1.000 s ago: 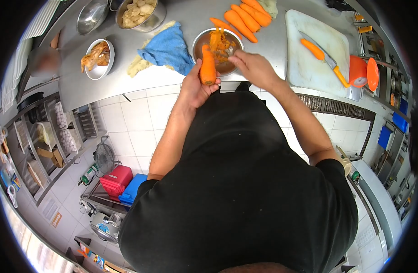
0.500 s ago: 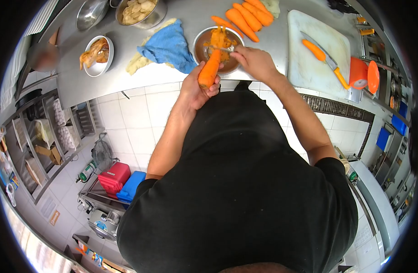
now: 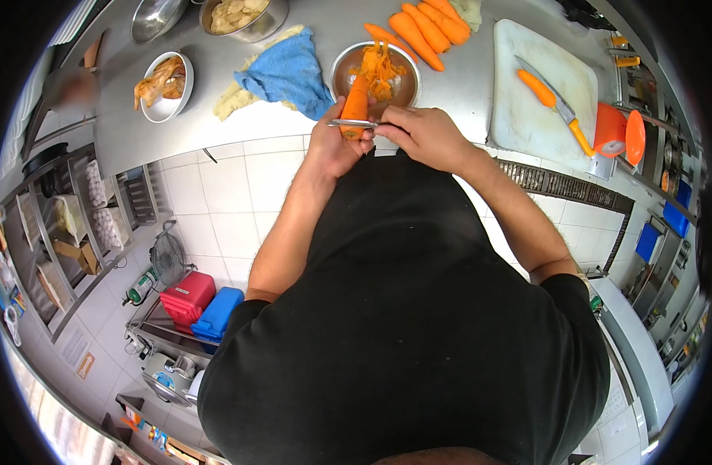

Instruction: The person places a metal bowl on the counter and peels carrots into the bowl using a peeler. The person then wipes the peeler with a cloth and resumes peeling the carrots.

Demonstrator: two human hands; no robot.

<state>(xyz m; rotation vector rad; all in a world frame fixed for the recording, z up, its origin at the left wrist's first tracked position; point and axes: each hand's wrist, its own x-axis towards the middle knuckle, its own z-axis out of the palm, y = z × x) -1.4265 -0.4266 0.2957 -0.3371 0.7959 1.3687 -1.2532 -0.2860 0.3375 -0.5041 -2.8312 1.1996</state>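
Observation:
My left hand (image 3: 334,147) is closed around a carrot (image 3: 355,105), whose thick end points toward me and whose tip reaches over the rim of a metal bowl. In my right hand (image 3: 429,136) is a metal peeler (image 3: 351,122), its blade lying across the carrot near the thick end. Orange peelings lie in the metal bowl (image 3: 412,89) just beyond my hands. Several whole carrots (image 3: 422,29) rest side by side behind the bowl.
A white cutting board (image 3: 519,124) at the right carries a knife (image 3: 561,108) and a carrot piece (image 3: 536,88). Left of the bowl lies a blue cloth (image 3: 286,74). Farther left are a white bowl (image 3: 187,87) of cooked meat and a metal pot (image 3: 272,22) of pale slices.
My right hand has drawn the peeler back toward me, from near the carrot's tip to its thick end. The carrot, still in my left hand, has tilted and shifted slightly.

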